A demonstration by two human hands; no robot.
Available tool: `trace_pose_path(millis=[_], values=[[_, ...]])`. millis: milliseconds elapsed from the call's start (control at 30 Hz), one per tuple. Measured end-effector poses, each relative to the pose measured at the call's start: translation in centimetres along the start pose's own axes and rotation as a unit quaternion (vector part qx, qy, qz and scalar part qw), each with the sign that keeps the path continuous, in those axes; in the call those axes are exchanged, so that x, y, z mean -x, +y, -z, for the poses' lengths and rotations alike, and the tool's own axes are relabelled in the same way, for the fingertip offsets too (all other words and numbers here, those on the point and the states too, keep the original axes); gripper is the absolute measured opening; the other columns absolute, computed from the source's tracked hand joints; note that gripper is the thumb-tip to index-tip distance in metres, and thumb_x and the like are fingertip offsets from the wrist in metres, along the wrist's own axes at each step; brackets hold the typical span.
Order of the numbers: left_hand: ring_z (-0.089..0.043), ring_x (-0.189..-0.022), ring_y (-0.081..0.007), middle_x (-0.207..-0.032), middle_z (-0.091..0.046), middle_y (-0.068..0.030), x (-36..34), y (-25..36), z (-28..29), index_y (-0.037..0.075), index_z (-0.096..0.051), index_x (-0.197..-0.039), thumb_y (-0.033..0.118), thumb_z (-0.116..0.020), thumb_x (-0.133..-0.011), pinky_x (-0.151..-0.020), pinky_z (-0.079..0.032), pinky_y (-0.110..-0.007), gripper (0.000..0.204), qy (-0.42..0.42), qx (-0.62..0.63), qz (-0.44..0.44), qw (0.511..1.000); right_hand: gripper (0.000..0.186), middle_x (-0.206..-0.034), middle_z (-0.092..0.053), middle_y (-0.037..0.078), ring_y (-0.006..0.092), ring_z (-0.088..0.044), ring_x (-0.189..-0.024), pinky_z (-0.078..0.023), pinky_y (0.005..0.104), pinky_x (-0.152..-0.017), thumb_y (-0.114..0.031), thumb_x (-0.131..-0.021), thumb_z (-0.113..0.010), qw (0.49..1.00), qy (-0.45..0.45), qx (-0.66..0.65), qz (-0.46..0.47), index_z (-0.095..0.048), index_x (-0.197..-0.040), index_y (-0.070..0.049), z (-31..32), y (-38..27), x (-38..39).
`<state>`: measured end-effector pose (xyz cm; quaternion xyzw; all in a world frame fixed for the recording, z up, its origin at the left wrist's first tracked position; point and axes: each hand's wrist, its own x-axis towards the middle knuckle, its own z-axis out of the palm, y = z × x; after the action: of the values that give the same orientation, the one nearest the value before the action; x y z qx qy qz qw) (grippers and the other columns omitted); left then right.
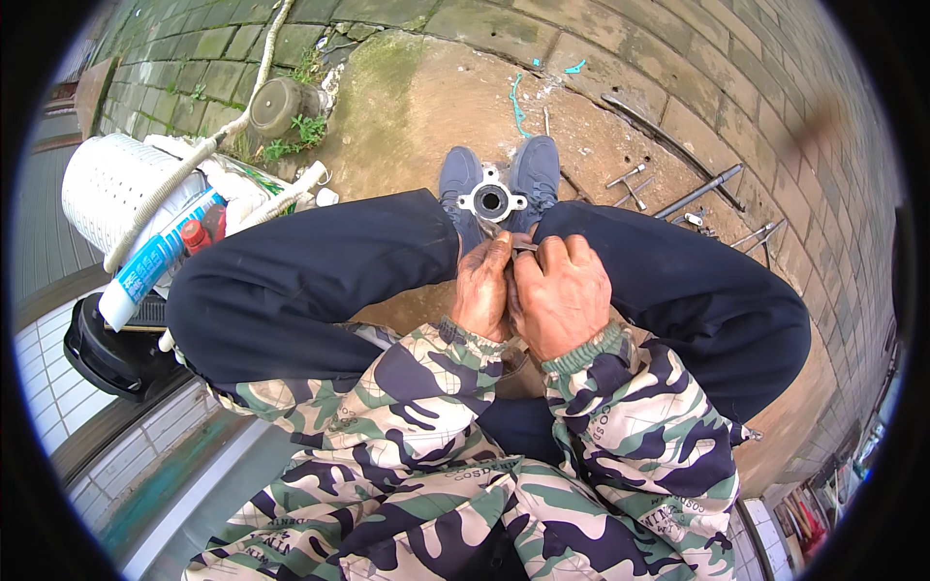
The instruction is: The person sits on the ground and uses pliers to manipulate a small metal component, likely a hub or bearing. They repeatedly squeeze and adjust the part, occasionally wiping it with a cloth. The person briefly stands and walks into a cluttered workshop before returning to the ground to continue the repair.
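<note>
Between my knees, my left hand (479, 290) and my right hand (562, 298) are close together, both with fingers closed. A small greyish metal piece (524, 246) shows at the fingertips of my right hand, and its kind is unclear. My left thumb and fingers pinch right beside it; what they grip is hidden. Just beyond my fingertips, a pale metal flange (466, 201) with several bolt lugs and a dark round bore stands between my two grey shoes (535, 172). Its lower part is out of sight behind my hands.
Right of my shoes lie a T-shaped wrench (635, 184), a long metal bar (699, 191) and other tools. Turquoise scraps (519, 105) lie on the ground ahead. At left are a white perforated basket (116, 184), a blue-and-white tube (160, 257), a hose (263, 73) and a lidded jar (276, 107).
</note>
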<state>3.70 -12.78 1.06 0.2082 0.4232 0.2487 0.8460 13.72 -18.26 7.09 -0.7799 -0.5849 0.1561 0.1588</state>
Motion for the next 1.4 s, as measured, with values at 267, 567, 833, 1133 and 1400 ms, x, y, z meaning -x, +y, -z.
trace_pose_path(millis=[267,567,833,1133,1400], values=[[-0.067,-0.084,-0.0145,-0.102,-0.069,-0.0077,-1.1,0.2,-0.2,0.001,-0.063,-0.115,0.027,-0.052,-0.104,-0.07,-0.055,-0.028,0.031,0.022,0.11,0.062,0.992,0.061,-0.106,-0.058,0.02,0.0377,-0.063,-0.096,-0.053,0.0462,-0.076,-0.024,-0.075,-0.074,0.985,-0.116,0.035,-0.123,-0.058,-0.13,-0.006,1.6,-0.5,-1.6],[-0.065,-0.09,-0.0158,-0.103,-0.067,-0.0079,-2.0,0.3,0.4,0.001,-0.062,-0.116,0.029,-0.054,-0.103,-0.077,-0.055,-0.031,0.032,0.056,0.126,0.062,0.988,0.052,-0.097,-0.06,0.021,0.0377,-0.065,-0.09,-0.055,0.0468,-0.071,-0.022,-0.072,-0.075,0.985,-0.125,0.097,-0.065,-0.063,-0.118,-0.001,1.8,-1.3,-4.0],[-0.065,-0.09,-0.0171,-0.105,-0.066,-0.0085,-2.5,0.1,0.7,0.002,-0.06,-0.117,0.028,-0.053,-0.104,-0.078,-0.056,-0.033,0.03,0.054,0.162,0.069,0.983,0.048,-0.094,-0.059,0.021,0.0382,-0.065,-0.089,-0.055,0.0464,-0.07,-0.021,-0.071,-0.074,0.986,-0.122,0.106,-0.031,-0.063,-0.113,-0.002,1.4,-1.1,-5.0],[-0.066,-0.082,-0.0166,-0.097,-0.065,-0.0067,-2.6,-0.2,0.8,0.004,-0.058,-0.111,0.03,-0.053,-0.103,-0.066,-0.057,-0.032,0.027,0.027,0.143,0.064,0.987,0.052,-0.091,-0.059,0.021,0.0385,-0.065,-0.084,-0.053,0.0471,-0.071,-0.021,-0.069,-0.074,0.993,-0.1,0.055,-0.013,-0.065,-0.118,-0.005,1.3,0.8,-4.6],[-0.066,-0.075,-0.0164,-0.091,-0.065,-0.0064,-2.3,0.2,0.2,0.004,-0.058,-0.107,0.028,-0.052,-0.104,-0.057,-0.057,-0.033,0.025,0.021,0.07,0.054,0.996,0.052,-0.091,-0.059,0.02,0.0382,-0.065,-0.081,-0.053,0.0466,-0.07,-0.024,-0.071,-0.074,0.996,-0.077,-0.022,-0.047,-0.066,-0.119,-0.007,0.2,2.6,-3.4]])
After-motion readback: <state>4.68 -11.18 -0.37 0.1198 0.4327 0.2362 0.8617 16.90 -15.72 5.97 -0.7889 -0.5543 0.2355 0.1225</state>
